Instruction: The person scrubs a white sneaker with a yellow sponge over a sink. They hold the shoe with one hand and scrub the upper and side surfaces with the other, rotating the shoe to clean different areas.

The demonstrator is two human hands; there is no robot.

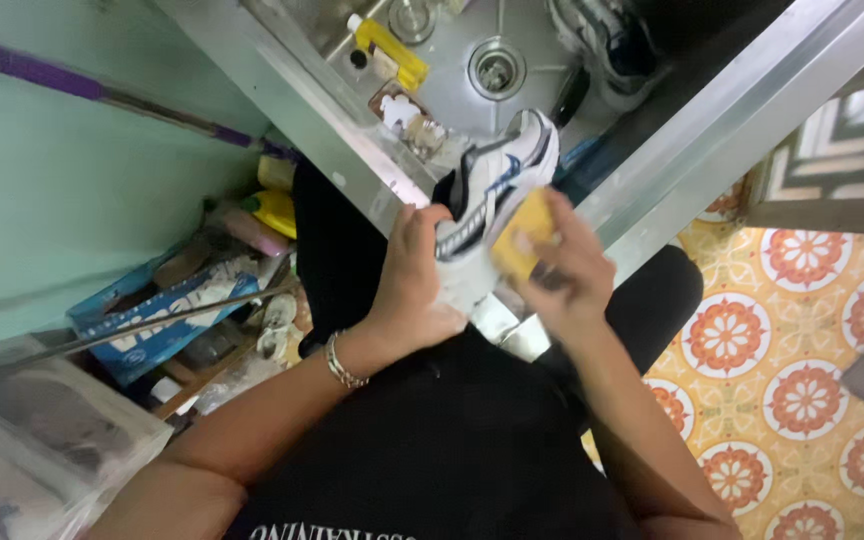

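While a white sneaker with dark blue trim [492, 190] is gripped around its heel end by the left hand [414, 275], fingers closed on it, a yellow sponge [522, 238] is pressed flat against the shoe's side by the right hand [567, 268], whose fingers are curled over the sponge. The shoe is held at the near edge of the steel sink [652, 170], roughly at the centre of the view, with its toe pointing toward one o'clock over the basin. The step is judged to be done best if the shoe is kept firmly braced by the left hand so it cannot twist, while short, even strokes are made with the full face of the sponge along the side panel and sole rim, over the basin so that drips are caught. Inside the sink, a second sneaker [607, 45] is seen at one o'clock, a round drain [495, 68] at twelve, and a yellow-handled brush [389, 48] at eleven, beside some small pale items that cannot be identified. A blue carton [157, 325] with indistinct contents lies on the floor at nine o'clock.
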